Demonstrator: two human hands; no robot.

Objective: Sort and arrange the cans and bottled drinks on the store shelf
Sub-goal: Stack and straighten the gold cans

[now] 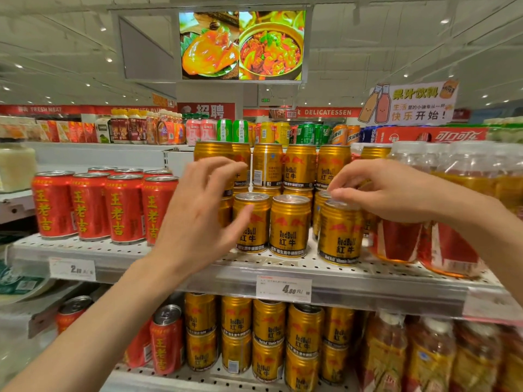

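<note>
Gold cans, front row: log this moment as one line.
right hand: fingertips on rightmost gold can top | left hand: open, before gold cans | shelf: red cans left

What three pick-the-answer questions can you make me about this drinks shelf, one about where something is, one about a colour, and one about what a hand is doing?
1. Where do the red cans stand on the upper shelf?
A. Left of the gold cans
B. Right of the gold cans
C. On top of the gold cans

2. What colour is the front Red Bull can in the middle?
A. Blue
B. Gold
C. White

3. What is the right hand doing?
A. Hanging far below the shelf
B. Holding a bottle by its cap
C. Fingers on the top of a gold can

Answers:
1. A, the red cans stand at the left, the gold ones in the middle.
2. B, its body is gold with red bulls.
3. C, its fingertips curl onto that can's rim, while the left hand is spread open with nothing in it.
</note>
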